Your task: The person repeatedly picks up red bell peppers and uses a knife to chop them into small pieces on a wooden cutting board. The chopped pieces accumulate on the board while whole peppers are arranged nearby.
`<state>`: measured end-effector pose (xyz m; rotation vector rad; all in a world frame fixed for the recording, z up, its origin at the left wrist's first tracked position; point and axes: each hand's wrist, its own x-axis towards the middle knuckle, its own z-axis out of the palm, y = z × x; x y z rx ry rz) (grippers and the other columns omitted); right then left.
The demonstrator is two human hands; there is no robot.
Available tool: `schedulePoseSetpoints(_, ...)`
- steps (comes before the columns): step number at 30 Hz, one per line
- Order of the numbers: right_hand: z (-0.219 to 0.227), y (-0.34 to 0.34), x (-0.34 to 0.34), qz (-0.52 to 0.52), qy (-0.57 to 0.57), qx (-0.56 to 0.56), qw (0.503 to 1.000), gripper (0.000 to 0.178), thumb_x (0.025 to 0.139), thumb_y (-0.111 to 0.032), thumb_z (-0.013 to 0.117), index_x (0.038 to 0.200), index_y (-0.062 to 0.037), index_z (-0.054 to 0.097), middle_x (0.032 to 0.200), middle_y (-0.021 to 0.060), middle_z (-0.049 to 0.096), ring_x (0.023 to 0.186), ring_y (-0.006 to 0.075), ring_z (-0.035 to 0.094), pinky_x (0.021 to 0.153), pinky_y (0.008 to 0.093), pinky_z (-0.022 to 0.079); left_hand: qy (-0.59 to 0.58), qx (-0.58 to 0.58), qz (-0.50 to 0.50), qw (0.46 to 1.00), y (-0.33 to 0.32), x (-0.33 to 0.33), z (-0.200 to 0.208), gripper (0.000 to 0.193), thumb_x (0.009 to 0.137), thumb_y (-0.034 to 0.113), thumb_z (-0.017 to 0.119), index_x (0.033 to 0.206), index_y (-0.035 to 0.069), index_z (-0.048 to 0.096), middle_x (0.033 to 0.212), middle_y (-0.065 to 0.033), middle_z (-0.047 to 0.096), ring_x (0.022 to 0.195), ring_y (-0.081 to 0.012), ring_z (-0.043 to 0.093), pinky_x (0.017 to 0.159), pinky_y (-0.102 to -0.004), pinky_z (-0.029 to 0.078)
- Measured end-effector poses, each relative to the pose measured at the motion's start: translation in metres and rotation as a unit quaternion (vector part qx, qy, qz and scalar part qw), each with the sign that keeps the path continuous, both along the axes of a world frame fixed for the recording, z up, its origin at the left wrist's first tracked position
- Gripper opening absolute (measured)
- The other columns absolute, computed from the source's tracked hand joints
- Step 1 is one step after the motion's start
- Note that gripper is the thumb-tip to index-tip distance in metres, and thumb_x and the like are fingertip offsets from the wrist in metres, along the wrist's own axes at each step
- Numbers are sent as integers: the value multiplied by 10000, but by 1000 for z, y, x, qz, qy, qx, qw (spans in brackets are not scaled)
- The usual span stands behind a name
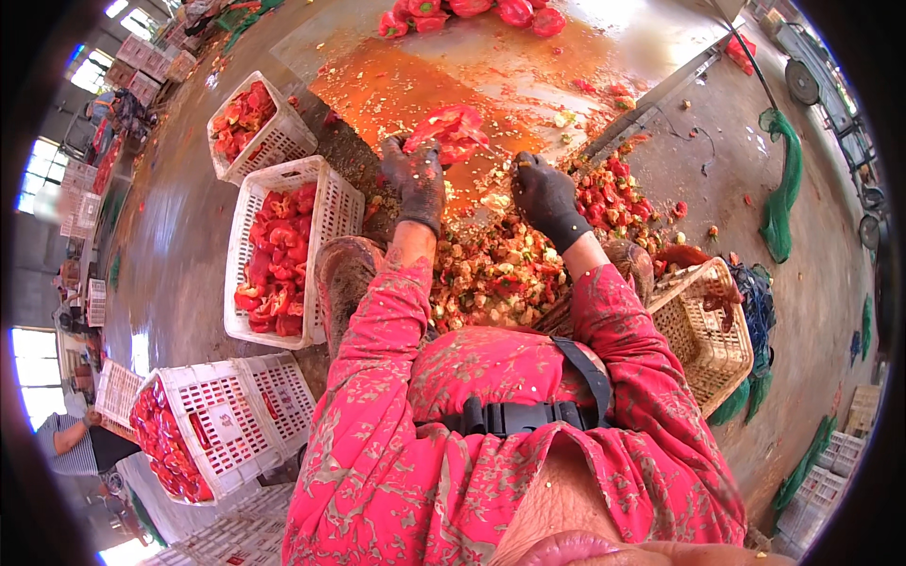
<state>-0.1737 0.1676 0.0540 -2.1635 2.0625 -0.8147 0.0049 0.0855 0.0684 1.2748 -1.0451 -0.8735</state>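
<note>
Right now my left hand (415, 179), in a dark glove, is clamped on a split red pepper (448, 132) that I hold up over the wet, orange-stained floor; my right hand (543, 193), gloved too, is curled shut just beside it, and I cannot tell what it grips, perhaps a small blade; between my knees lies a heap of cores and seeds (495, 274), so a good deal of trimming looks done; the white crate (335, 212) to my left is well filled with cleaned red pieces, a 2nd white crate (283, 141) beyond it is partly filled, and a tipped crate (236, 424) behind me holds more; a wicker basket (708, 340) stands at my right; whole peppers (472, 11) wait at the far edge, so I judge the work partway through, with that pile left
</note>
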Motion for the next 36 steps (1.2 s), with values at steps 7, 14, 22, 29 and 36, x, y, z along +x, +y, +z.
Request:
schedulePoseSetpoints(7,-41,2,-8,-6,-6,137,991,163,757,-153,524,900,-82,556,848,171,599,759,368,602,623,461,482,-87,-166,88,978,11,21,11,171,768,40,594,863,45,453,761,-56,472,668,-140,445,573,-325,410)
schedulePoseSetpoints(14,-99,-12,-50,-27,-296,56,953,173,770,-138,594,911,-39,580,749,90,595,635,272,531,557,360,436,-194,-223,91,951,-7,-2,1,264,726,65,610,939,32,458,854,-121,479,746,-219,490,606,-353,450)
schedulePoseSetpoints(22,-63,-19,-5,-11,-700,-43,713,200,834,-110,601,1007,-13,574,775,-4,586,629,84,526,544,224,408,-419,-108,-35,901,-15,-22,-1,446,654,113,656,1044,7,469,991,-216,497,866,-339,554,672,-409,504)
schedulePoseSetpoints(29,-79,-19,-7,16,-688,63,722,170,840,-85,565,997,-24,588,718,-23,558,540,57,473,484,200,392,-336,-293,38,894,10,-47,-31,455,612,99,641,1025,8,474,954,-219,497,939,-370,513,720,-426,480)
schedulePoseSetpoints(36,-72,-4,-15,28,-724,45,688,192,783,-45,640,970,-25,604,718,18,574,560,93,504,456,227,384,-304,-335,196,870,4,119,48,279,658,69,631,884,28,473,848,-116,493,776,-272,528,677,-364,448)
